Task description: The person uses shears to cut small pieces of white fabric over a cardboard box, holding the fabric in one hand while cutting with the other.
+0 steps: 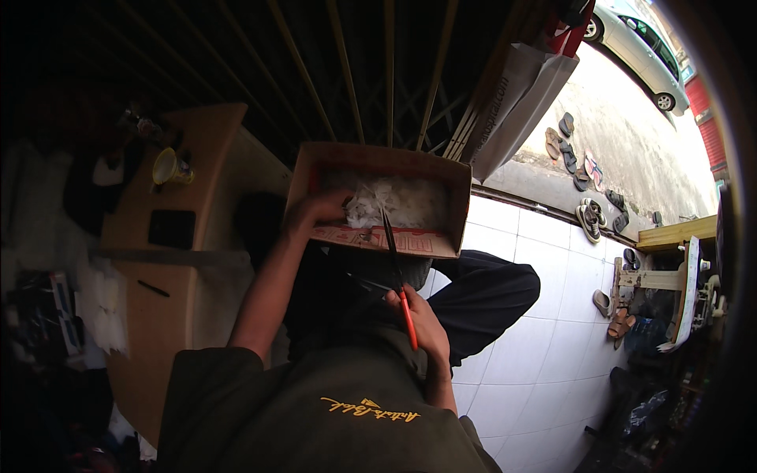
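An open cardboard box [456,201] rests in front of me, over my legs. Crumpled white scraps [410,203], like thin paper or plastic, fill much of it. My left hand [325,208] reaches in over the near left side, its fingers closed at a clump of these scraps; the fingertips are partly hidden. My right hand [426,322] is wrapped round the orange handle of a pair of scissors [392,240], below the box. One long dark blade runs up over the near wall, with its tip at the scraps. A thin pale strip by the right hand is too dim to identify.
At the left stands a wooden table [217,130] with a yellow cup [167,167] and a dark flat object [172,229]. A metal gate [347,71] rises behind the box. A white bag [524,102] hangs at right, above white tiles [512,331]; several shoes [587,221] lie beyond.
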Tool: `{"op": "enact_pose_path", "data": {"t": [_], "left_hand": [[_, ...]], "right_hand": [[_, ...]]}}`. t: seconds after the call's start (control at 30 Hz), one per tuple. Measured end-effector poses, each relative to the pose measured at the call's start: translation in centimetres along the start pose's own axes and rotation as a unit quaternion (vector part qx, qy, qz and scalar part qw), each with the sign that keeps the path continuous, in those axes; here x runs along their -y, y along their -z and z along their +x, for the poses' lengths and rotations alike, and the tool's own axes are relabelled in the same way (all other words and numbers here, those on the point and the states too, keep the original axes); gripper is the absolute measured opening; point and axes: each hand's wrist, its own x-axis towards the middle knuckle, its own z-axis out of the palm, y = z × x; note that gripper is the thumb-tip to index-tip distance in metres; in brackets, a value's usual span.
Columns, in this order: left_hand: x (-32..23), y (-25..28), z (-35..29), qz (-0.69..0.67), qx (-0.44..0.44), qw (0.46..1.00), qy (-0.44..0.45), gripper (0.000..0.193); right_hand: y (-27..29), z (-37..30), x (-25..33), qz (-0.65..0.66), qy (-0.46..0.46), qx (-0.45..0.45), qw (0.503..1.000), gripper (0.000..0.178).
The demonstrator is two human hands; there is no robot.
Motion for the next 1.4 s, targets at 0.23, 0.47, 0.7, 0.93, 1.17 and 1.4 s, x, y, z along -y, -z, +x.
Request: {"op": "enact_pose_path", "data": {"t": [0.23, 0.47, 0.7, 0.93, 1.17, 1.4], "left_hand": [[-2.2, 1.9, -0.5, -0.122, -0.129, 0.983, -0.039, 0.049], [-2.5, 1.2, -2.8, -0.288, -0.180, 0.941, -0.017, 0.049], [-4.5, 2.6, -5.8, -0.261, -0.227, 0.937, 0.057, 0.046], [-5.4, 3.2, -6.9, -0.227, -0.241, 0.943, -0.012, 0.020], [-4.8, 3.2, -6.3, -0.303, -0.265, 0.915, -0.007, 0.017], [-5.5, 3.1, -6.4, -0.393, -0.232, 0.890, -0.010, 0.017]], "right_hand": [[0.5, -0.1, 0.5, -0.013, -0.030, 0.011, 0.999, 0.062], [0.8, -0.2, 0.8, -0.025, -0.038, 0.011, 0.999, 0.069], [1.0, -0.2, 1.4, -0.039, -0.064, 0.027, 0.997, 0.068], [0.9, -0.3, 1.6, -0.040, -0.065, 0.022, 0.997, 0.068], [0.7, -0.4, 1.7, -0.036, -0.059, 0.010, 0.998, 0.068], [0.8, -0.3, 1.9, -0.042, -0.064, 0.018, 0.997, 0.066]]}}
